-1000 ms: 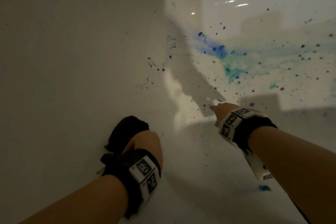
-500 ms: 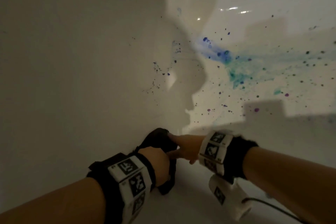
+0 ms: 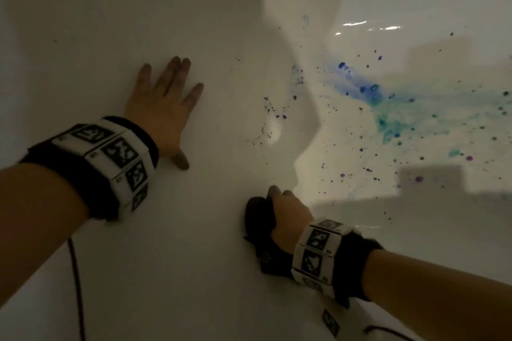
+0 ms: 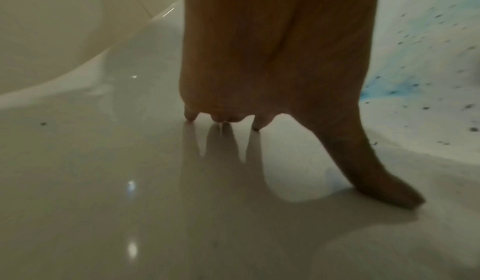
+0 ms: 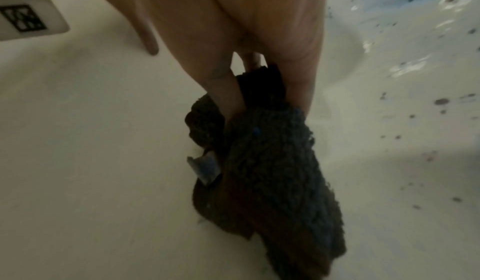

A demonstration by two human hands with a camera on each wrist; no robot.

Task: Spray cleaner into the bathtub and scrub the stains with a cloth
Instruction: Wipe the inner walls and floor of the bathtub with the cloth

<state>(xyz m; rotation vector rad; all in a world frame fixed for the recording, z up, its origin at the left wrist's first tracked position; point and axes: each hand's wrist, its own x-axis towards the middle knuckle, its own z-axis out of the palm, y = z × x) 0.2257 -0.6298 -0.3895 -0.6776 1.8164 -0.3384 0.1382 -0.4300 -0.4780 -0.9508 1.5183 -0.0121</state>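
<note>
The tub [image 3: 194, 271] fills the head view: a plain white wall takes the whole left half, and a curved edge runs down from the upper centre, where the surface bends toward the lit, stained part at the right. The stains [image 3: 388, 116] are blue and green smears with many dark specks, in the middle right of the frame; a few small specks also lie near the centre. Between the two hands, and below them to the bottom edge, the white surface is bare, so there is open room on all sides of each hand. The left hand [image 3: 162, 108] lies flat on the wall in the upper left, fingers straight and spread wide, thumb out to the lower side; in the left wrist view the fingertips [image 4: 191, 117] touch the glossy surface. The right hand [image 3: 288, 216] is at the lower centre, just at the border of shadow and light, and its fingers are curled around the dark cloth [image 3: 259, 232]; in the right wrist view the cloth [image 5: 272, 171] hangs down from the pinch against the tub. Half a second ago the two hands met at the cloth in the lower centre; now the left hand has let go and moved up, well apart, and only the right holds the cloth.
</note>
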